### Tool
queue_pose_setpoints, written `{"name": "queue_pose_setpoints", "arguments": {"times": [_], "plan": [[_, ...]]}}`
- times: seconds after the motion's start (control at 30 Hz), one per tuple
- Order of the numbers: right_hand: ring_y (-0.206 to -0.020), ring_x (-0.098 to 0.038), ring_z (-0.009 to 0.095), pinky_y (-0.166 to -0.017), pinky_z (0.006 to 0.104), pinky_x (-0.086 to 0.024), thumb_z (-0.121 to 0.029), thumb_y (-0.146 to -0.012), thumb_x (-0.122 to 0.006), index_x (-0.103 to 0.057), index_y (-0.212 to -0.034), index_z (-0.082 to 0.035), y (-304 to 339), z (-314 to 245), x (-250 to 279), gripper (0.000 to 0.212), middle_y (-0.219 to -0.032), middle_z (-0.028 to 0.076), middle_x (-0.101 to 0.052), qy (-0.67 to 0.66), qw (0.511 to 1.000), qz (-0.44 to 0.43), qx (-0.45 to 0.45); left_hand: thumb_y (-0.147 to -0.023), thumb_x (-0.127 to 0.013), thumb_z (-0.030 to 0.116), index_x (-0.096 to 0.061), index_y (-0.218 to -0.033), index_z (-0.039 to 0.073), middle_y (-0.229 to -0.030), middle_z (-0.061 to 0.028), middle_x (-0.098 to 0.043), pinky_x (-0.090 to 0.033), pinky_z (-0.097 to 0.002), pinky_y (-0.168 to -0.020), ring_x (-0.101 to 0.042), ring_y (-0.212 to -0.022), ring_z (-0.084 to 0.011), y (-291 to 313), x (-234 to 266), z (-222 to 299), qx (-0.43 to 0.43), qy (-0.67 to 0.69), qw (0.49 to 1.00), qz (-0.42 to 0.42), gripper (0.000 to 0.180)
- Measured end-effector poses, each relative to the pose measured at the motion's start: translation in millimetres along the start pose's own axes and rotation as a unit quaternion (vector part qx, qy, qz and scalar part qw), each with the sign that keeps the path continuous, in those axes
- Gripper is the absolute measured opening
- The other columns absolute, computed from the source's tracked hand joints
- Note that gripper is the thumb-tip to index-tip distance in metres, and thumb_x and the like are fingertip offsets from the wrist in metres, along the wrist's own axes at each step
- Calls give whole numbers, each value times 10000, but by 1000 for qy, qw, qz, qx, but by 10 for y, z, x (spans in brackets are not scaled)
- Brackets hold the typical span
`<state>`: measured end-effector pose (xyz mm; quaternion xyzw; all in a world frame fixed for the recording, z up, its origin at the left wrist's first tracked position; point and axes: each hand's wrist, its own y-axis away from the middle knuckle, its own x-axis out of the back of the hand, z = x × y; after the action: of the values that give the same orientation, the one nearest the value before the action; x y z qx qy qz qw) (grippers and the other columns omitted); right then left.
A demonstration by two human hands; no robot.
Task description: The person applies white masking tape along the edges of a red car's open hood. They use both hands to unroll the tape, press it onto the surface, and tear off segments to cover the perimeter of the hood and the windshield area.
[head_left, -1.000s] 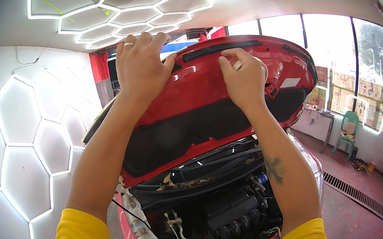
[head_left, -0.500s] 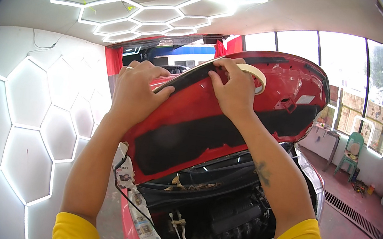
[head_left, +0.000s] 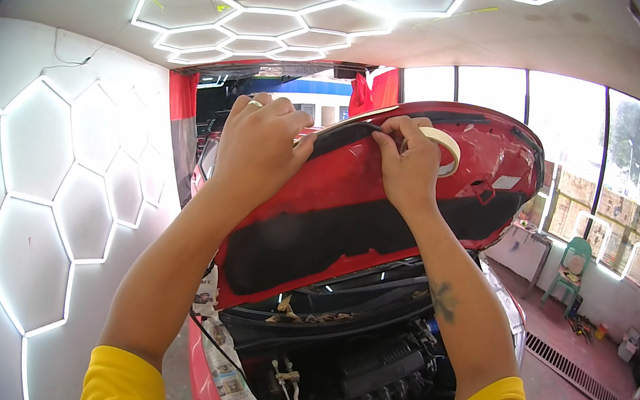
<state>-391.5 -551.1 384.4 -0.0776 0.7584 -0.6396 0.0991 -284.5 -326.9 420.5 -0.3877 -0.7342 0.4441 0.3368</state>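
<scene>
A raised red car hood point(head_left: 355, 184) stands before me, its underside showing. Along its upper left edge runs a black strip point(head_left: 343, 138), with a thin pale line beside it. My left hand point(head_left: 262, 143) is closed over that edge, thumb against the strip, its fingertips hidden behind. Farther right, my right hand point(head_left: 408, 163) pinches the strip between thumb and fingers, and there the strip bows away from the edge. A roll of cream masking tape point(head_left: 452, 147) sits at the back of my right hand's fingers; how it is held is hidden.
Below the hood lies the open engine bay point(head_left: 360, 378), with newspaper point(head_left: 240, 393) covering the left fender. A green chair point(head_left: 570, 272) stands at the right, near tools point(head_left: 582, 327) and a floor grate point(head_left: 577, 375). Hexagonal lights point(head_left: 41, 202) line the left wall.
Both hands have moved right along the hood edge, the left one more, so they are closer together. The strip now bows off the edge near my right hand. The view has shifted slightly.
</scene>
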Motion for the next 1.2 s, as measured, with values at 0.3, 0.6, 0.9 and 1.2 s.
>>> {"name": "queue_pose_setpoints", "arguments": {"times": [0.3,0.6,0.9,1.2], "plan": [[-871,-646,354,-785,453,-500,-42,-920,-808,-728,-1029,-48,7,78,-7,135,-979,143,-625,47,993,23,108,-838,-872,246,-813,-1086,149,-1019,-56,-773,-512,-459,-967,-710,-1046,-294,-537,-364,236,-67,-52,996,18,273],[-918,-673,388,-813,503,-489,-88,-936,-789,-722,-1002,-87,27,81,4,95,-1003,132,-661,27,996,18,82,-851,-886,288,-784,-1182,158,-1035,-67,-764,-510,-459,-970,-711,-1037,-300,-752,-546,354,-88,-64,994,19,370],[-872,-677,410,-795,520,-489,-134,-945,-804,-741,-997,-83,43,107,4,97,-994,144,-666,30,997,21,70,-846,-908,223,-780,-1200,159,-972,-28,-732,-502,-447,-913,-693,-968,-274,18,27,-5,-34,-56,998,-4,383],[-844,-647,376,-795,493,-478,-125,-939,-808,-715,-986,-65,3,78,14,120,-944,134,-626,57,997,-13,47,-847,-904,200,-790,-1147,166,-962,-1,-724,-488,-442,-897,-674,-938,-260,526,167,-179,25,-57,998,22,322]]}}
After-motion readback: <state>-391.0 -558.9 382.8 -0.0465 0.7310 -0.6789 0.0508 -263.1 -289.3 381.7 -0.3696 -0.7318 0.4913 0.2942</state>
